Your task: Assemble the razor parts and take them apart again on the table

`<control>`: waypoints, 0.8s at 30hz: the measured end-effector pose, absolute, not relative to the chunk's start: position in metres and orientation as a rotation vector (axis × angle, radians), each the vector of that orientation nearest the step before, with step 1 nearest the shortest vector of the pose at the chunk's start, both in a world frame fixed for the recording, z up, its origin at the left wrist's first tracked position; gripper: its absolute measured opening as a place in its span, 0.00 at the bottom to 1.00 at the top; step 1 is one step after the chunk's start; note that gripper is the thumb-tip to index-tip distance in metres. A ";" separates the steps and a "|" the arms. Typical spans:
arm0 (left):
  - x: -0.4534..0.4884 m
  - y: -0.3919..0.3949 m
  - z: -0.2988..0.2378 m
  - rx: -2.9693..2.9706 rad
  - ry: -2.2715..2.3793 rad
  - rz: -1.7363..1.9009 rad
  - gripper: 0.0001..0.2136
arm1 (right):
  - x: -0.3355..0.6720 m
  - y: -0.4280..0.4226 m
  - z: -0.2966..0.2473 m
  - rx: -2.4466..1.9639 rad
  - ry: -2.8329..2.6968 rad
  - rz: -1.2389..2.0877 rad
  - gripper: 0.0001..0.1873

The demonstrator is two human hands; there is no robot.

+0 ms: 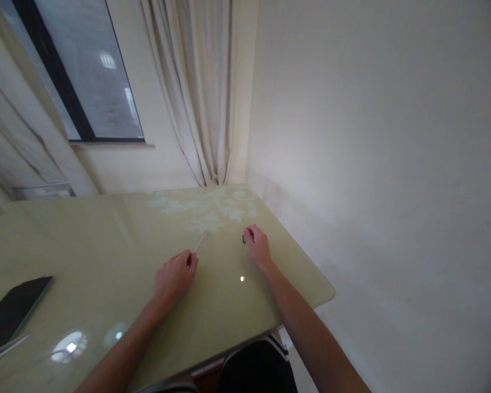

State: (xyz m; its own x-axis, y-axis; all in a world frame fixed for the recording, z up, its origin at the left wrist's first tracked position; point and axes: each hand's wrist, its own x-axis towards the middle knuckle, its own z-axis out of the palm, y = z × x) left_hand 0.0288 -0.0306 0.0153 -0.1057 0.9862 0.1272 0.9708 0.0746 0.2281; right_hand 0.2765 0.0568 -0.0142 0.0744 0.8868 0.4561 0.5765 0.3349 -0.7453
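My left hand (174,277) rests on the pale green glossy table (85,245), fingers pinched round a thin pale stick (200,240) that points away toward the table's far side. My right hand (257,245) lies a short way to the right, fingers curled around a small dark object (244,238) that shows at its fingertips. What that object is I cannot make out. The two hands are apart, with bare tabletop between them.
A dark flat tablet-like slab (14,311) lies at the table's left near edge. Cream curtains (196,87) hang in the corner beside a window (82,71). A plain white wall (372,164) runs close along the table's right edge.
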 end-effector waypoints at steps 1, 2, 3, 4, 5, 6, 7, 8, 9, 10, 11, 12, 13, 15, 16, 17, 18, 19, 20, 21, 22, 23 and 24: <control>0.033 -0.032 0.019 2.098 2.242 0.482 0.19 | 0.269 0.054 -0.014 -1.237 -1.635 0.559 0.23; 0.039 -0.033 0.022 2.146 2.209 0.565 0.18 | 0.261 0.051 -0.013 -1.114 -1.649 0.749 0.29; 0.047 -0.034 0.024 2.194 2.157 0.636 0.18 | 0.253 0.049 -0.013 -0.998 -1.643 0.937 0.33; 0.056 -0.035 0.025 2.237 2.098 0.691 0.18 | 0.247 0.047 -0.012 -0.908 -1.608 1.086 0.34; 0.066 -0.037 0.025 2.281 2.048 0.733 0.18 | 0.243 0.045 -0.010 -0.854 -1.547 1.180 0.33; 0.074 -0.038 0.024 2.330 2.007 0.776 0.18 | 0.241 0.043 -0.009 -0.830 -1.473 1.221 0.30; 0.082 -0.039 0.024 2.385 1.971 0.803 0.18 | 0.240 0.042 -0.007 -0.824 -1.398 1.220 0.27; 0.087 -0.040 0.023 2.438 1.943 0.818 0.19 | 0.242 0.041 -0.005 -0.820 -1.333 1.203 0.25; 0.091 -0.041 0.024 2.486 1.921 0.824 0.20 | 0.245 0.039 -0.002 -0.810 -1.288 1.191 0.24; 0.092 -0.043 0.025 2.524 1.903 0.820 0.21 | 0.248 0.037 0.000 -0.793 -1.261 1.191 0.23; 0.092 -0.045 0.027 2.551 1.890 0.813 0.21 | 0.251 0.036 0.002 -0.776 -1.247 1.200 0.23; 0.091 -0.047 0.029 2.567 1.880 0.808 0.22 | 0.253 0.035 0.004 -0.765 -1.238 1.208 0.24; 0.090 -0.050 0.032 2.577 1.872 0.806 0.22 | 0.254 0.034 0.006 -0.762 -1.233 1.210 0.24; 0.087 -0.055 0.037 2.584 1.873 0.812 0.22 | 0.254 0.034 0.007 -0.776 -1.225 1.188 0.27; 0.087 -0.057 0.039 2.591 1.874 0.815 0.22 | 0.253 0.035 0.006 -0.796 -1.218 1.172 0.29; 0.088 -0.058 0.040 2.603 1.870 0.814 0.22 | 0.252 0.036 0.005 -0.829 -1.206 1.160 0.30; 0.090 -0.060 0.041 2.621 1.855 0.808 0.22 | 0.251 0.037 0.004 -0.875 -1.186 1.154 0.32; 0.093 -0.061 0.040 2.646 1.826 0.795 0.22 | 0.251 0.038 0.003 -0.925 -1.160 1.157 0.33; 0.097 -0.062 0.039 2.673 1.783 0.781 0.22 | 0.252 0.039 0.002 -0.965 -1.129 1.176 0.34; 0.102 -0.062 0.038 2.698 1.729 0.765 0.22 | 0.253 0.040 0.002 -0.984 -1.095 1.214 0.33; 0.107 -0.062 0.036 2.717 1.671 0.746 0.21 | 0.255 0.041 0.002 -0.979 -1.057 1.269 0.32; 0.112 -0.061 0.033 2.726 1.616 0.727 0.21 | 0.256 0.041 0.002 -0.957 -1.017 1.340 0.29; 0.116 -0.059 0.030 2.723 1.570 0.710 0.21 | 0.258 0.042 0.003 -0.924 -0.980 1.408 0.28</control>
